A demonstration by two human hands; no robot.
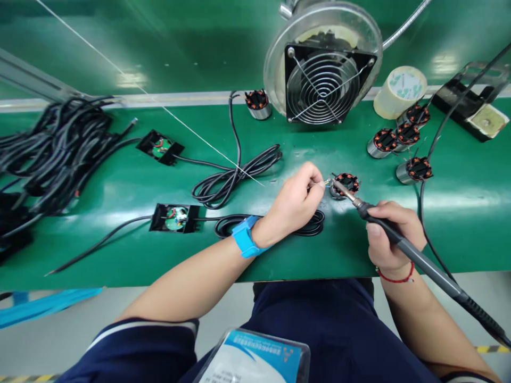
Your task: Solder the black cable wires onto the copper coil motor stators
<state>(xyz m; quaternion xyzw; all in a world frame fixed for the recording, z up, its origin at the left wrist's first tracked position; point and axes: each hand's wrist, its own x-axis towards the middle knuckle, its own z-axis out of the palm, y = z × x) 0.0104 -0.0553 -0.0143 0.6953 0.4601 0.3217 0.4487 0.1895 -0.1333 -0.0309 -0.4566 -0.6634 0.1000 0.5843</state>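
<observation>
Now, your left hand point(293, 205) has thumb and forefinger pinched shut on the thin wire ends point(325, 183), which poke out just past your fingertips toward the copper-wound stator point(346, 182) standing on the green bench point(120, 255) just beyond them. Your right hand point(389, 234) is closed pen-style around the soldering iron point(431, 268), fingers curled fully about its dark grip. Its metal tip reaches up from those fingers to the spot between your left fingertips and the stator, though you cannot tell whether it touches the wire. Under your left palm lies a coiled black cable point(227, 224), and a blue wrist strap point(244, 236) sits behind that hand. Well beyond your right knuckles stand three more stators point(413, 169), and farther off stands a caged fan point(325, 80).
</observation>
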